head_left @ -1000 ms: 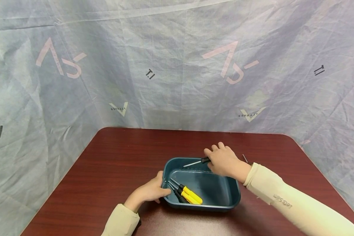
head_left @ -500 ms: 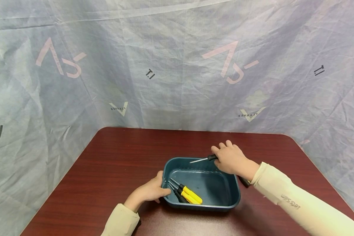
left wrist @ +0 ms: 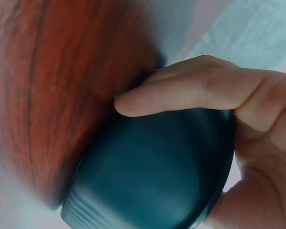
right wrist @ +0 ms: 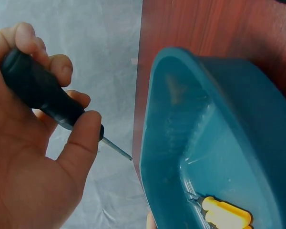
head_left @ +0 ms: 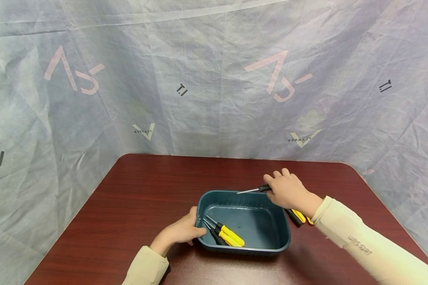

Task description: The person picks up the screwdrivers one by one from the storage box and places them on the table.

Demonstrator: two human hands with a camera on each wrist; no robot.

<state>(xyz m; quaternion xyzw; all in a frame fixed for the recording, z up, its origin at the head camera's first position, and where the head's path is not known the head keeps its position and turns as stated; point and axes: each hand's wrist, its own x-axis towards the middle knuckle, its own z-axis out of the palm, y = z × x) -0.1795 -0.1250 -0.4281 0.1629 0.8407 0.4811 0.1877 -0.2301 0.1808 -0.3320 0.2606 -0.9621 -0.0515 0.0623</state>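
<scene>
- Dark red table [head_left: 139,190] carries a teal bin [head_left: 267,237].
- Left hand [head_left: 180,231] grips its left wall, fingers curled.
- Right hand [head_left: 289,192], over the bin's far right corner, clamps a black-handled screwdriver [head_left: 255,189] lying level, tip pointing left.

The tray [head_left: 271,241] is a deep teal plastic bin with rounded corners, sitting flat on the bench. The left hand [head_left: 180,231] holds its left end. The screwdriver [head_left: 257,189] has a black handle and a thin metal shaft (the tip points left); the right hand [head_left: 289,192] holds it roughly level above the tray's far right corner.
</scene>
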